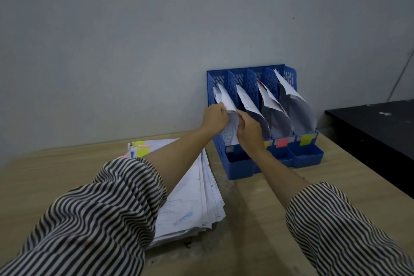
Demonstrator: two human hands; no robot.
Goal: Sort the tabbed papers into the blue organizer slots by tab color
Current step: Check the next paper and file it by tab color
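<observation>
Striped sleeves [96, 215] nearest, both forearms reaching away over the wooden desk [257, 231]. Stack of tabbed papers [192, 190] lies flat under the left arm, tabs at its far end. Farther on, left hand [214, 119] and right hand [249, 130] meet, fingers curled and pinching one sheet [231, 122] at the leftmost slot of the blue organizer [307, 157]. Sheet stands steep, long axis leaning toward the wall; both hands equally near. Next likely a downward push.
</observation>
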